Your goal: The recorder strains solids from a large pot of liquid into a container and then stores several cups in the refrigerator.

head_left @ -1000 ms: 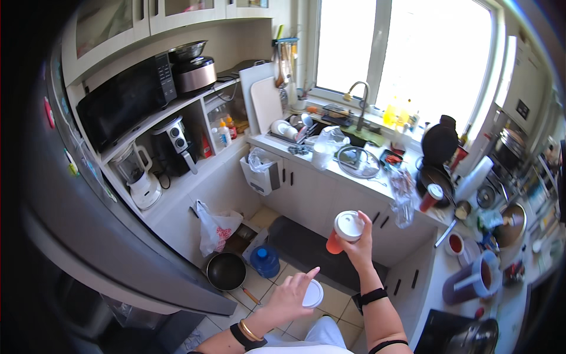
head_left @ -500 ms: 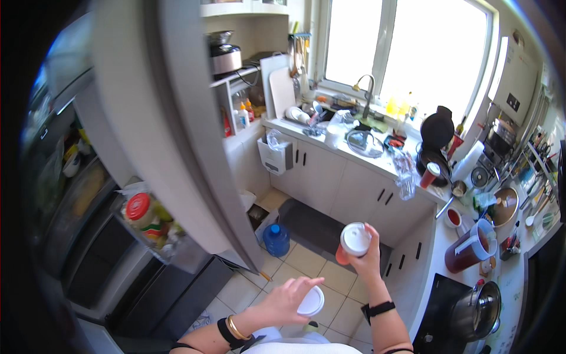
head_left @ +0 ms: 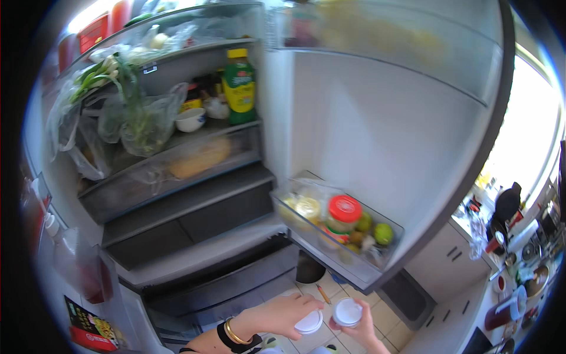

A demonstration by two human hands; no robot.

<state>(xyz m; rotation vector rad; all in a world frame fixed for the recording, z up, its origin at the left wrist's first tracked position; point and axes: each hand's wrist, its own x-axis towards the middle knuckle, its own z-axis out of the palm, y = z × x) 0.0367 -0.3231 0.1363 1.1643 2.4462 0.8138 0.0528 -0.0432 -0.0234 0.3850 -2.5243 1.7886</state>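
Your view has swung to the open fridge (head_left: 177,194). Low centre, your left hand (head_left: 283,312) pinches the lid (head_left: 309,323); your right hand (head_left: 359,324) wraps the light, rigid cup (head_left: 347,311). Hold its sides.

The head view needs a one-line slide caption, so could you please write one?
Before an open fridge, the left hand holds a white lid beside the small white-topped jar in the right hand.

Both forearms are coming in from below; the left hand (head_left: 283,312), wrist banded, is curling fingers closed, the right hand (head_left: 359,324) gripping beside it.
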